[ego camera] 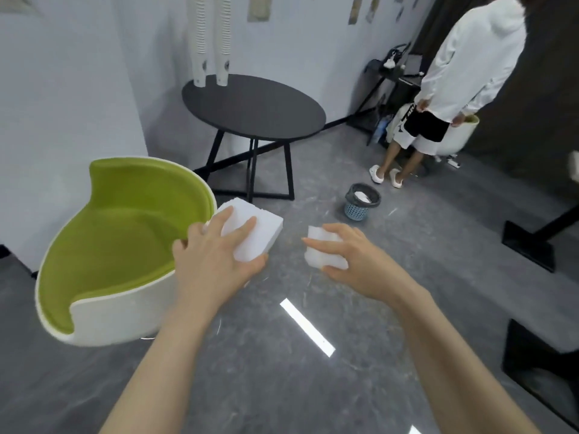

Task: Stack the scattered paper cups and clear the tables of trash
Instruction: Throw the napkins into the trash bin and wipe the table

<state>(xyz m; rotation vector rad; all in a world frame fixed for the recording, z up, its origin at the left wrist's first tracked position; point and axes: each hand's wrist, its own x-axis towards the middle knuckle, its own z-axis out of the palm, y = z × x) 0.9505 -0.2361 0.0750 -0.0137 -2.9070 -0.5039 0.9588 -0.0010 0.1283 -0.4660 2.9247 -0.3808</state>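
The left hand [216, 255] was clasped around a large white foam block [250, 233], fingers spread over its top and thumb under its near edge, while the right hand [347, 255] gripped a smaller white foam chunk [322, 249] in the same manner. Both pieces were held out over the grey polished floor [282, 386], just beside the green-lined white tub chair [125, 245]. The small blue mesh wastebasket with a dark liner [362, 202] stood on the floor ahead and slightly right, already holding something white, and seemed the likely destination for this trash. On the round black table [253, 104] beyond, two tall stacks of white paper cups [211, 42] stood upright near the far edge, so the cup stacking appeared largely done there. The risk lay in the drop: the large block looked nearly as wide as the basket's mouth, so it could catch on the rim and tumble off, or tip the light basket. Foam of this kind might also crumble under a tight grip and shed bits on the floor. A person in a white hooded top [470, 64] stood near the basket, so a tossed piece could stray toward their feet.
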